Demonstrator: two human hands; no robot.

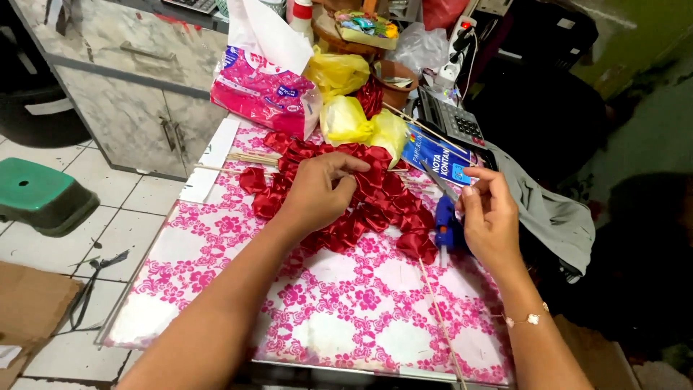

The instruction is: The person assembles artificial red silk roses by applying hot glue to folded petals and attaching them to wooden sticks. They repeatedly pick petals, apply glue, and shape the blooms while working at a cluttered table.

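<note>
My left hand (317, 193) rests on a pile of red folded satin ribbon pieces (379, 198) in the middle of a table with a pink flowered cover (339, 303), fingers curled into the pile. My right hand (489, 217) is at the pile's right edge, fingers pinched together by a blue glue gun (446, 227) that lies under it. What the right fingers pinch is too small to tell. A thin wooden skewer (439, 318) runs from the glue gun toward the table's near edge.
Behind the pile lie a pink tissue pack (263, 90), yellow plastic bags (361, 119), a blue booklet (433, 157), a calculator (458, 123) and more skewers (245, 159). A green stool (40, 195) stands on the tiled floor at left. Grey cloth (556, 213) hangs at right.
</note>
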